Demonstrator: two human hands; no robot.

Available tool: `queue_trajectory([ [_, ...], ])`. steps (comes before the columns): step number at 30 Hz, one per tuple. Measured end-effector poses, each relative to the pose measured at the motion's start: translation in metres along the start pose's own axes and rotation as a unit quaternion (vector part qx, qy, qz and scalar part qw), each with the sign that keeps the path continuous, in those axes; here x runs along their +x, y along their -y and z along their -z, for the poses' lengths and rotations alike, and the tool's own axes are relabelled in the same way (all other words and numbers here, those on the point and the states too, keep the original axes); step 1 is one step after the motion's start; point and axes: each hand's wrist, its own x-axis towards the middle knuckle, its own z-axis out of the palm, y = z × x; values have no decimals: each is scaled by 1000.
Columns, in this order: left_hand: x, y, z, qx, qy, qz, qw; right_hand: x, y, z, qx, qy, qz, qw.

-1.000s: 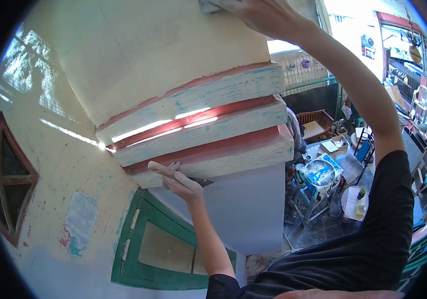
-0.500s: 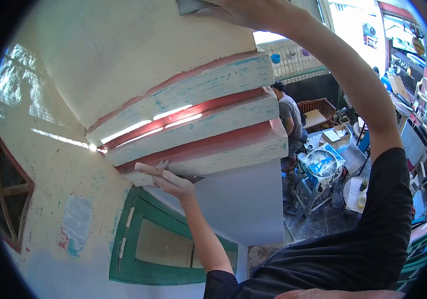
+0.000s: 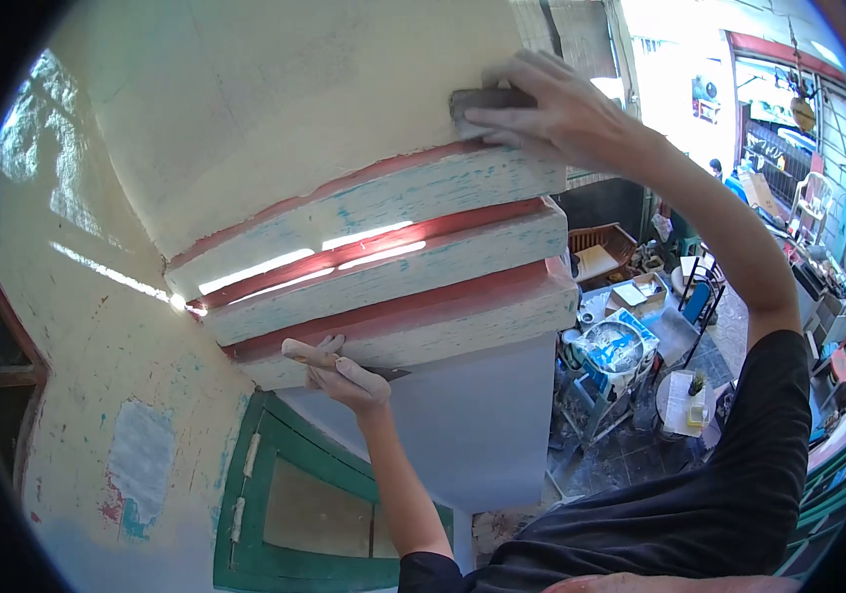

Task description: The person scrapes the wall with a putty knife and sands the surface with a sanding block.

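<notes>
My left hand (image 3: 356, 383) is closed round a putty knife (image 3: 309, 354), its pale handle pointing left and its dark blade showing past the fingers on the right. It rests by the lowest ledge of the stepped moulding (image 3: 423, 331), which has worn white faces and red strips. Higher up, my right hand (image 3: 566, 114) presses a dark grey sanding block (image 3: 482, 107) against the cream wall (image 3: 295, 99), just above the top red strip. Slight blur softens the right fingers.
A green-framed window (image 3: 245, 534) lies below the moulding. Down to the right are a step ladder (image 3: 596, 410) with a blue-and-white bucket (image 3: 613, 346) on it, a wooden bench (image 3: 621, 242) and a small table with papers (image 3: 685, 405). Sunlight stripes cross the ledges.
My right hand has moved down the wall with the sanding block, towards the top ledge. My left hand stays by the lowest ledge. The view has shifted, and a person below has gone from sight.
</notes>
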Motion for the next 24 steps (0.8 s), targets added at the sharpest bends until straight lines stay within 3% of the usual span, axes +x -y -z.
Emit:
queue_trajectory([
  [4, -2, 10, 0, 1, -6, -28, 1000, 29, -53, -2, -92, -74, -2, 993],
  [5, -2, 13, 0, 18, 3, -41, 999, 47, -48, 28, 23, -78, -52, 995],
  [6, -2, 13, -1, 15, 3, -40, 999, 47, -41, 31, 21, -76, -51, 996],
  [8, -2, 11, -3, -17, -12, -24, 999, 48, -31, 32, 2, -65, -44, 997],
  [9, -2, 12, -3, -19, -15, -19, 1000, 32, -46, -7, -71, -105, 10, 992],
  [14, -2, 13, -2, -13, -1, -25, 1000, -2, 17, 4, 31, 25, -51, 998],
  [21, -2, 16, -9, -14, -16, -52, 998, 45, -23, 9, -5, -40, -54, 998],
  [23, -1, 15, -8, -17, -23, -49, 998, 71, -34, 19, 8, -149, -74, 986],
  [24, 0, 14, -8, -19, -23, -50, 998, 67, -32, 13, 6, -148, -75, 986],
])
